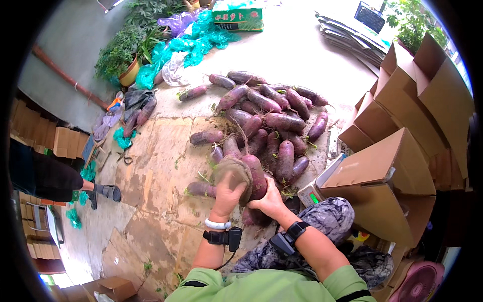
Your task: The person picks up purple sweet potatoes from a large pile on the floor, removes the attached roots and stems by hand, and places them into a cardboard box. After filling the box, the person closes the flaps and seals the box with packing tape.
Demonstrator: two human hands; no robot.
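My right hand (270, 201) is closed round the lower end of a purple radish (255, 173), which stands nearly upright with its thin root pointing away from me. Bunched in my left hand (228, 195) is a brown cloth (232, 170), pressed against the radish's left side. Part of my left fingers is hidden by the cloth. Just beyond both hands lies a heap of dirt-streaked purple radishes (286, 121), some with green sprouts. One radish (200, 189) rests on the floor left of the cloth.
Flattened cardboard (146, 171) covers the floor. At right, an open cardboard box (370, 166) stands beside a scale (310, 195), with more boxes (417, 95) behind. Green plastic bags (198, 43) and a potted plant (130, 70) lie far left. Another person's foot (107, 192) is at left.
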